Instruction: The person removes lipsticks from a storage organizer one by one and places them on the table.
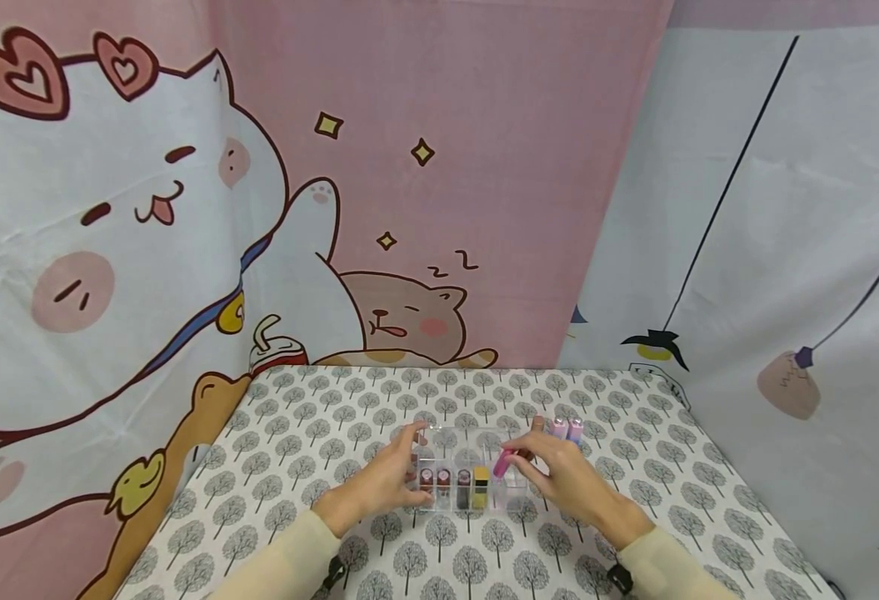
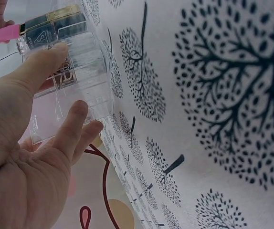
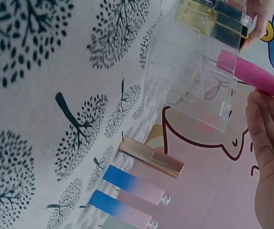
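Observation:
A clear plastic lipstick organizer (image 1: 454, 505) stands on the table in front of me. My left hand (image 1: 387, 473) grips its left end, thumb at the near side and fingers at the far side. Between thumb and fingertips, my right hand (image 1: 566, 468) pinches a bright pink tube (image 3: 251, 74). The tube is tilted, its free end at the opening of a right-hand compartment. Inside the organizer's front row are two dark red-brown lipsticks (image 1: 444, 477), a dark tube (image 1: 463, 485) and a black-and-gold lipstick (image 1: 480, 490).
Just beyond my right hand stand a gold tube (image 3: 151, 157) and two blue-to-pink tubes (image 3: 134, 183) with clear knobs on top. A white cloth (image 1: 289, 475) with a tree print covers the table. Cartoon-printed curtains (image 1: 514, 167) hang behind and at both sides.

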Tool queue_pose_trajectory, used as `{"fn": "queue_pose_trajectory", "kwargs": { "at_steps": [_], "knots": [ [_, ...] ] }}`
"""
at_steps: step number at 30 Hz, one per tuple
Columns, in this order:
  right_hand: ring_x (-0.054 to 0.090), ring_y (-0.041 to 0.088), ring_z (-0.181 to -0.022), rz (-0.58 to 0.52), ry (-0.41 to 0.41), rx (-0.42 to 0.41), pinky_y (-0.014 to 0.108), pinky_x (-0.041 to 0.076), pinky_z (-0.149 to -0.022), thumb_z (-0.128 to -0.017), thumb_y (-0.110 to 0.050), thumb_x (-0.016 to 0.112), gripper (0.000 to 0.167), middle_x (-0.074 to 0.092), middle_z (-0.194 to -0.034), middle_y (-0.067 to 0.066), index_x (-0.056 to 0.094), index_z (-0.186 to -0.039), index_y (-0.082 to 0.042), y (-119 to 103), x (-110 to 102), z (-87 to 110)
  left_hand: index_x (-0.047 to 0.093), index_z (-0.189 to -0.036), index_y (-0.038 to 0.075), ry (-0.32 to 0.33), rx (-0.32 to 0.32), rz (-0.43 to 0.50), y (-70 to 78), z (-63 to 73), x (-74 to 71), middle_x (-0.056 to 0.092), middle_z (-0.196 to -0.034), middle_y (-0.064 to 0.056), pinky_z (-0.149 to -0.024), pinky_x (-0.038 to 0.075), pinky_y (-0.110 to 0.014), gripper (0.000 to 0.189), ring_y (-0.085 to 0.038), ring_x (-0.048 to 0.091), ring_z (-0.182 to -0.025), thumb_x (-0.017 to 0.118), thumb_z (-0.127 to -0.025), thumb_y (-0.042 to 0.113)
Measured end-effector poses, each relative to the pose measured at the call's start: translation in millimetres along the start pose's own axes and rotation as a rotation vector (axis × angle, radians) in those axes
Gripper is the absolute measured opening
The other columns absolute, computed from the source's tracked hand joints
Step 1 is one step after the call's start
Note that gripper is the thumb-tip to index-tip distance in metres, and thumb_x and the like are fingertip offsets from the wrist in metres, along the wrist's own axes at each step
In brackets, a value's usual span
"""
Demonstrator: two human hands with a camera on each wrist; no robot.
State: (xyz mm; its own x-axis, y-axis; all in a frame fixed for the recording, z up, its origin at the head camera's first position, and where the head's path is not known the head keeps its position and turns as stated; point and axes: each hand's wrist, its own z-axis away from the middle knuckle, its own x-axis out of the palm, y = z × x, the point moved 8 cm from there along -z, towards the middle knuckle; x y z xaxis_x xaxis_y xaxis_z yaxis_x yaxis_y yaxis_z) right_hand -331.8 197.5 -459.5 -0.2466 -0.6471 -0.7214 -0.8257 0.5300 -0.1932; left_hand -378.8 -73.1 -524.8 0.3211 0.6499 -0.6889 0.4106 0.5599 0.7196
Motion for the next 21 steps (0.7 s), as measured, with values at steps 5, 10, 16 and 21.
{"fn": "queue_pose_trajectory", "kwargs": {
  "at_steps": [5,10,16,21],
  "knots": [
    [0.085,0.011,-0.101,-0.012,-0.005,0.007,0.02,0.069,-0.103,-0.095,0.005,0.089,0.041,0.089,-0.118,0.001,0.081,-0.132,-0.011,2.2,-4.4,-1.2,0.021,-0.184,0.016,-0.001,-0.001,0.002,0.1,0.4,0.0,0.055,-0.171,-0.023,-0.103,0.074,-0.034,0.129,-0.039,0.078,-0.13,0.104,-0.086,0.02],
    [0.087,0.018,-0.106,-0.035,-0.008,0.033,0.012,0.057,-0.119,-0.097,0.006,0.088,0.039,0.089,-0.116,0.001,0.081,-0.132,-0.009,5.8,-9.3,-1.8,0.02,-0.184,0.018,-0.003,-0.001,0.004,0.5,1.1,-0.4,0.054,-0.172,-0.023,-0.102,0.074,-0.034,0.129,-0.038,0.079,-0.128,0.104,-0.086,0.021],
    [0.077,0.008,-0.087,-0.03,0.034,-0.009,0.006,0.062,-0.086,-0.093,0.01,0.088,0.041,0.085,-0.108,0.002,0.081,-0.131,-0.005,6.3,-15.2,-4.9,0.02,-0.184,0.018,-0.002,0.002,0.0,1.0,1.2,-1.0,0.055,-0.171,-0.023,-0.102,0.074,-0.035,0.129,-0.038,0.079,-0.128,0.104,-0.086,0.022],
    [0.079,0.01,-0.086,-0.012,0.067,-0.033,0.01,0.066,-0.084,-0.092,0.012,0.088,0.04,0.086,-0.109,0.004,0.082,-0.128,-0.005,8.0,-21.5,-7.7,0.02,-0.184,0.018,-0.002,0.007,-0.01,0.7,1.1,-1.1,0.056,-0.171,-0.022,-0.102,0.074,-0.035,0.129,-0.037,0.079,-0.127,0.104,-0.086,0.022]
  ]
}}
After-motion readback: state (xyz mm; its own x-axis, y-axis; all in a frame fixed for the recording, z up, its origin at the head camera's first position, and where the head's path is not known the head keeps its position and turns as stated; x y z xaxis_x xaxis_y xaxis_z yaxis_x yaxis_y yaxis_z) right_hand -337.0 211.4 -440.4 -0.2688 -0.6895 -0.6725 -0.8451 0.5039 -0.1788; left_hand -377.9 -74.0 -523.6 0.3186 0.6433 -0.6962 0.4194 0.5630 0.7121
